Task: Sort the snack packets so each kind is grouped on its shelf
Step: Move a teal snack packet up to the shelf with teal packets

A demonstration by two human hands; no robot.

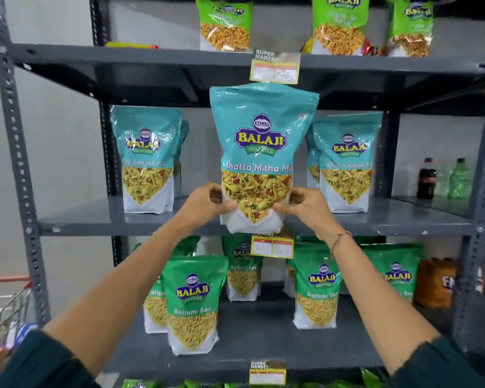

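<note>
Both hands grasp one teal Khatta Mitha Mix packet (259,152) at its lower corners: left hand (207,204) on the left edge, right hand (303,207) on the right. The packet stands upright above the grip, long axis vertical, printed face toward the camera, in front of the middle shelf (101,217).

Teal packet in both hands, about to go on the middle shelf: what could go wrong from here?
1. Both hands, left and right, pinch only the bottom of the teal packet, so its tall top could flop over.
2. Its top sits near the price tag and may snag it.
3. It might knock the standing packets, left or right.
</note>
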